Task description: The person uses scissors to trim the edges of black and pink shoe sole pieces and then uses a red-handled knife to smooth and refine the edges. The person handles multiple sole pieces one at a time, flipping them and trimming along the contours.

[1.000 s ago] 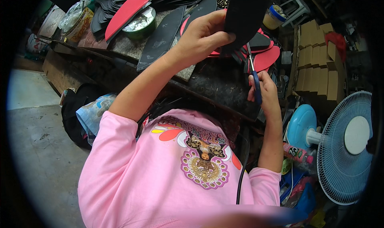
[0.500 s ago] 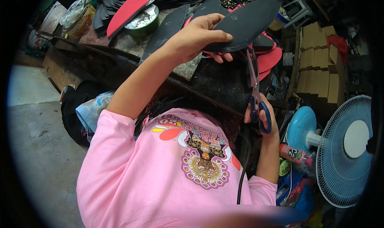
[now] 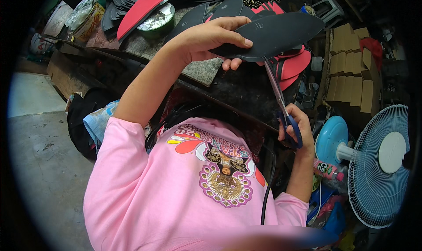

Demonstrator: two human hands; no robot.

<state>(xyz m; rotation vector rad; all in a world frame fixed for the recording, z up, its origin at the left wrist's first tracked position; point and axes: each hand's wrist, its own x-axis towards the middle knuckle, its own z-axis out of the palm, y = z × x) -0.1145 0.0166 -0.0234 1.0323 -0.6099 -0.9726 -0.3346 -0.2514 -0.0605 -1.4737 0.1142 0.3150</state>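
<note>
Nearest is the person's pink short-sleeved shirt [image 3: 132, 185] with a colourful printed front. Beyond its right sleeve, the right hand [image 3: 303, 127] has its fingers curled closed around the dark blue handles of long metal scissors [image 3: 277, 89], whose narrow blades point up and away, tips at the lower edge of a flat, black, pointed-oval sheet [image 3: 283, 34]; whether they bite into it cannot be told. The left hand [image 3: 213, 39] pinches that sheet at its left end, thumb on the upper face and fingers closed in underneath, holding it tilted above a dark, worn worktable [image 3: 241, 92]. Just behind the sheet lie red and black cut pieces [image 3: 295, 65]. Farther left, a round green tub [image 3: 158, 25] stands beside a long red curved piece [image 3: 143, 10], with stacked dark grey sheets [image 3: 115, 14] behind.
</note>
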